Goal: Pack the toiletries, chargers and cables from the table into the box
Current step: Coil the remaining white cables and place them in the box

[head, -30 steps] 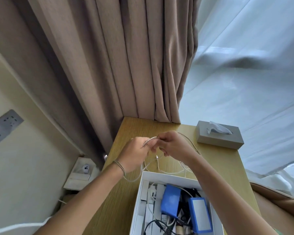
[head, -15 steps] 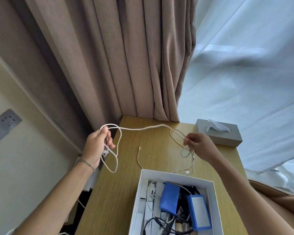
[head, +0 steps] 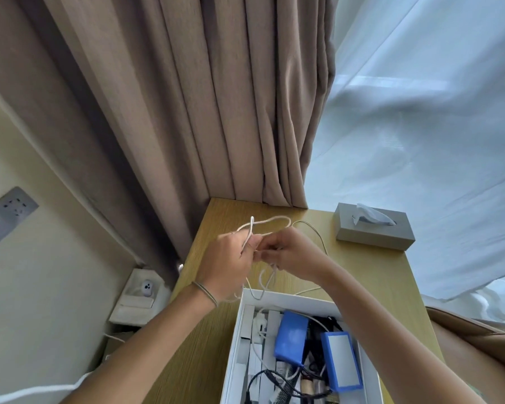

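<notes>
A thin white cable (head: 270,221) loops above the wooden table (head: 370,275). My left hand (head: 228,265) and my right hand (head: 289,253) meet over the table, both pinching the cable, fingertips almost touching. Loose loops of it hang down between my hands toward the box. The white box (head: 235,339) stands at the near table edge. Inside lie two blue cases (head: 292,336), white chargers and dark cables.
A grey tissue box (head: 373,231) sits at the table's far right. Brown curtains (head: 187,112) and a white sheer curtain hang behind. On the left, a wall socket strip (head: 3,217) and a low ledge with a small white device (head: 148,287).
My hands were spread wide half a second ago, stretching the cable. They have come back together at the middle, folding the cable into loops.
</notes>
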A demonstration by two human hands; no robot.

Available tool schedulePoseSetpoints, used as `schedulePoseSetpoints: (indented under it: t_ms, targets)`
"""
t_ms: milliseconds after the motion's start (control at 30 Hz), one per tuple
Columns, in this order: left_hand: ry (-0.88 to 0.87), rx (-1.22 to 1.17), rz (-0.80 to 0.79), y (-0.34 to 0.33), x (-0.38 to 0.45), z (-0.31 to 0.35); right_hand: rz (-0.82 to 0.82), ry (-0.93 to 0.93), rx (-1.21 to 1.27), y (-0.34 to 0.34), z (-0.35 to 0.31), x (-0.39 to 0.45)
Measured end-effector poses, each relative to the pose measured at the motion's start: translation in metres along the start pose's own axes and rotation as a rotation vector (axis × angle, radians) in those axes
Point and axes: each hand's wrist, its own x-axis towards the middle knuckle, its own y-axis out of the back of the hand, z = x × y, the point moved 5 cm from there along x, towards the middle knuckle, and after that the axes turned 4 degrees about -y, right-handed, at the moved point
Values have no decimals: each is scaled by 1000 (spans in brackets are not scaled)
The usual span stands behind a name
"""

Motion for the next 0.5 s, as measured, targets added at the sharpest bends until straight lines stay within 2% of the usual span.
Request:
schedulePoseSetpoints:
  t_ms: [67, 167, 367, 433, 500]
  targets:
    - [12, 66, -8, 2, 1, -13, -27, -56, 16, 3, 8, -2]
    - [183, -47, -27, 6, 7, -43, -43, -100, 45, 16, 21, -6]
    - [765, -613, 125, 32, -3, -125, 71, -187, 447, 70, 65, -28]
    - [813, -658, 126, 37, -9, -135, 72, -140, 555, 83, 73, -33]
    - [762, -628, 80, 34, -13, -131, 48, -74, 656, 87, 71, -33]
